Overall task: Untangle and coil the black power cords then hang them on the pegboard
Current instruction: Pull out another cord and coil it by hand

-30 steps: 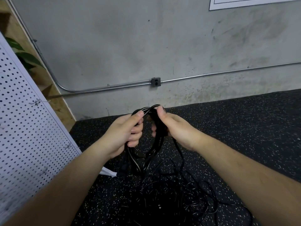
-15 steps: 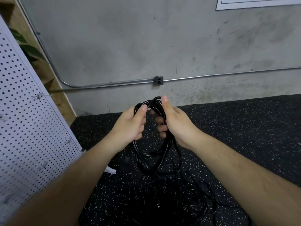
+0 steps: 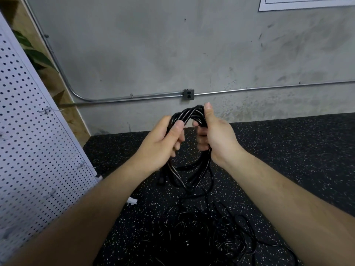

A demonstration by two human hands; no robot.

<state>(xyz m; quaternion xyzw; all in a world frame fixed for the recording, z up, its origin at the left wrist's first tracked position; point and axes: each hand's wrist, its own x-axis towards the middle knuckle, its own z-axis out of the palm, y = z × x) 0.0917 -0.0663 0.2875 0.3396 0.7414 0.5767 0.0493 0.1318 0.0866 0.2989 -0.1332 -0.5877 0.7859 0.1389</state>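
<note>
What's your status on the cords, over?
Left hand, right hand grip coiled black power cord. Tangled black cords heaped on speckled floor. White perforated pegboard left, hooks bare.

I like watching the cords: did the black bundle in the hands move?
Yes. The coiled cords rose; their top is now closer under the wall outlet box than a second ago.

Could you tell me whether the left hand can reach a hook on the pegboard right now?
Probably yes: the pegboard stands close on that side, nothing between the left hand and the nearest hook. Both it and the right hand hold the cord coil, which would come along.
</note>
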